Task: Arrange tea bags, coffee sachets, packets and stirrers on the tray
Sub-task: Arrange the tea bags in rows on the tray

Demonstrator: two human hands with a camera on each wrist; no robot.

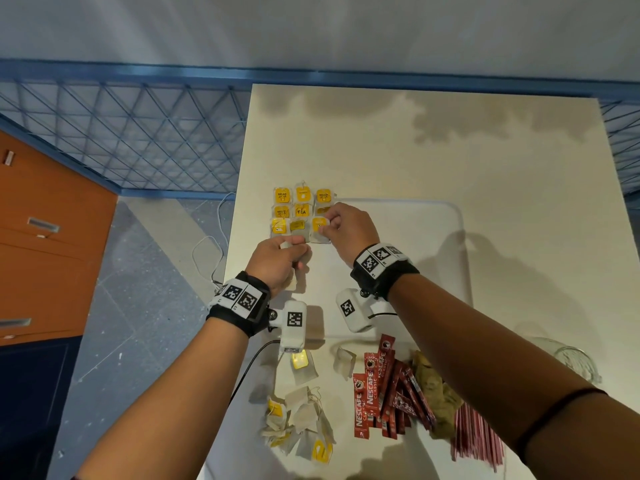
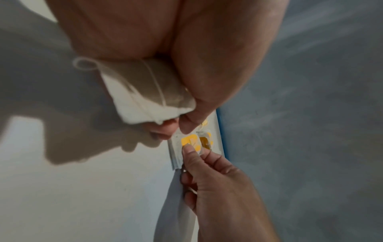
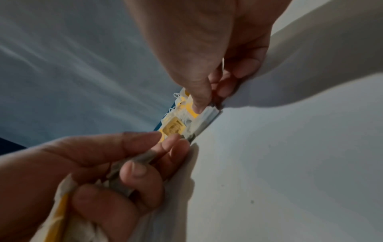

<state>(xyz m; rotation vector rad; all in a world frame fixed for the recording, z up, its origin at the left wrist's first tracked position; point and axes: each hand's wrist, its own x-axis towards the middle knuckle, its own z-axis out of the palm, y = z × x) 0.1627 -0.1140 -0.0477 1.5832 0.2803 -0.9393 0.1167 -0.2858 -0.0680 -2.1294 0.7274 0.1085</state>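
Several yellow-tagged tea bags [image 1: 300, 211] lie in a three-by-three grid at the far left corner of the white tray [image 1: 433, 209]. My right hand [image 1: 323, 228] pinches the nearest right tea bag of the grid [image 1: 318, 224], thumb on its yellow tag [image 2: 190, 142]. Just in front of the grid, my left hand [image 1: 294, 245] grips a small bunch of tea bags [image 2: 149, 98], also seen as the held bunch [image 3: 62, 204] in the right wrist view. On the table in front of the tray lie loose tea bags [image 1: 301, 420], red coffee sachets [image 1: 377, 386], brown packets [image 1: 433, 393] and red stirrers [image 1: 474, 441].
The cream table [image 1: 381, 133] stretches beyond the tray. A clear glass jar [image 1: 571, 362] lies at the right. Two single tea bags [image 1: 303, 365] sit near the tray's front rim. An orange cabinet [image 1: 45, 237] and a blue mesh fence [image 1: 138, 140] stand to the left.
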